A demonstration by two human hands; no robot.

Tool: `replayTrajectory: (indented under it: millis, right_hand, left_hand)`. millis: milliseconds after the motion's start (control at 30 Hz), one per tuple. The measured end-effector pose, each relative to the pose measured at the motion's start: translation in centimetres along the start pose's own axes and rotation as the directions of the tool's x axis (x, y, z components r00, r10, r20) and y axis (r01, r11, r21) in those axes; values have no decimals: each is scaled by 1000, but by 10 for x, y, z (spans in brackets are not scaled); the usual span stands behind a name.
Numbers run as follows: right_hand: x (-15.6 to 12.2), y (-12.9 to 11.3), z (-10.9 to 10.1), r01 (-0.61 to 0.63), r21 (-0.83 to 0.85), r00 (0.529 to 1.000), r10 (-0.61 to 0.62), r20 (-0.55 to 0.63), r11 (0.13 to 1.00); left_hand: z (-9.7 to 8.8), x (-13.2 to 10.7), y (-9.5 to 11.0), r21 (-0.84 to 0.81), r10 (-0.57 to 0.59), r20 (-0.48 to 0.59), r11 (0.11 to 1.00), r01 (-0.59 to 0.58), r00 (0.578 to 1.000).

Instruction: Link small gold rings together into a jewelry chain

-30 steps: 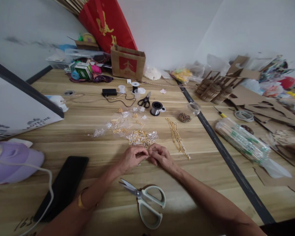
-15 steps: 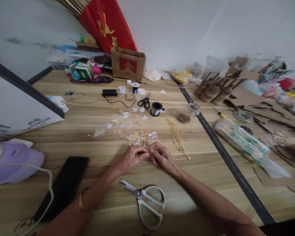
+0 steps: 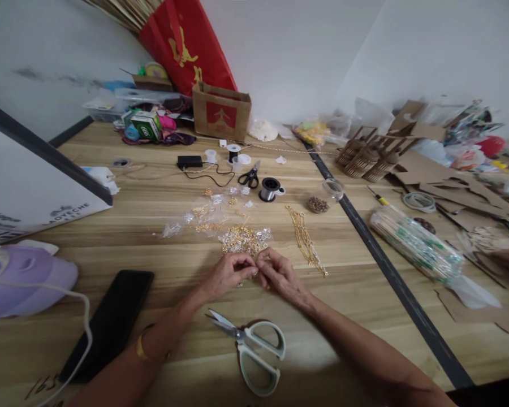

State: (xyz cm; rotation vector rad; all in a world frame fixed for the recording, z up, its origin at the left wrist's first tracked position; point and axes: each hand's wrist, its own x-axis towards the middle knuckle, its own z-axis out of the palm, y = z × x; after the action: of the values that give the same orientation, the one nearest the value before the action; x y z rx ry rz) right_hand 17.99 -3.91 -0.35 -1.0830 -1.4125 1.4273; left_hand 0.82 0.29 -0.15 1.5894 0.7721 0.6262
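Handwriting (image 3: 42, 386), "165", marks our tabletop (image 3: 190, 367) far left of the scissors (image 3: 240, 336). Beyond them, our left hand (image 3: 225, 276) curls inward, gold-and-silver pieces (image 3: 240, 240) lie farther off, and our right hand (image 3: 282, 277) angles leftward, fingertips close; we cannot tell whether either grips anything.

Backed at 12 o'clock by pale grey walls (image 3: 288, 56), smudged at 10 o'clock. Furnished with a wood-grain table (image 3: 356, 282), crossed toward 4 o'clock by a dark strip (image 3: 384, 261). Lit dimly.
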Motion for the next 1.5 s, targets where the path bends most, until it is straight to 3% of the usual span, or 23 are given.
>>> replayTrajectory:
  millis: [300, 733, 1000, 1100, 1233, 1400, 1500]
  right_hand:
    - [1, -2, 0, 8, -35, 1000, -8, -10, 999]
    - [3, 2, 0, 65, -24, 998, -65, 4, 998]
    - [2, 4, -2, 113, -187, 993, -115, 1, 976]
    - [1, 0, -4, 177, -362, 983, -180, 24, 915]
    - [-2, -7, -5, 292, -567, 954, -272, 122, 770]
    - [-5, -11, -6, 356, -746, 929, -300, 217, 563]
    - [-6, -11, -7, 367, -791, 923, -300, 242, 489]
  left_hand:
    - [-3, 2, -2, -124, -42, -19, 991, 40, 999]
    - [-7, 5, -4, -321, -106, -163, 946, 49, 981]
    - [-7, 5, -1, -338, -151, -154, 937, 92, 976]
    - [-6, 5, -1, -321, -160, -167, 942, 100, 973]
    - [-5, 5, -5, -314, -155, -145, 944, 103, 977]
    - [-4, 6, -10, -330, -163, -43, 934, 140, 986]
    - [-4, 5, -10, -347, -160, -25, 927, 142, 987]
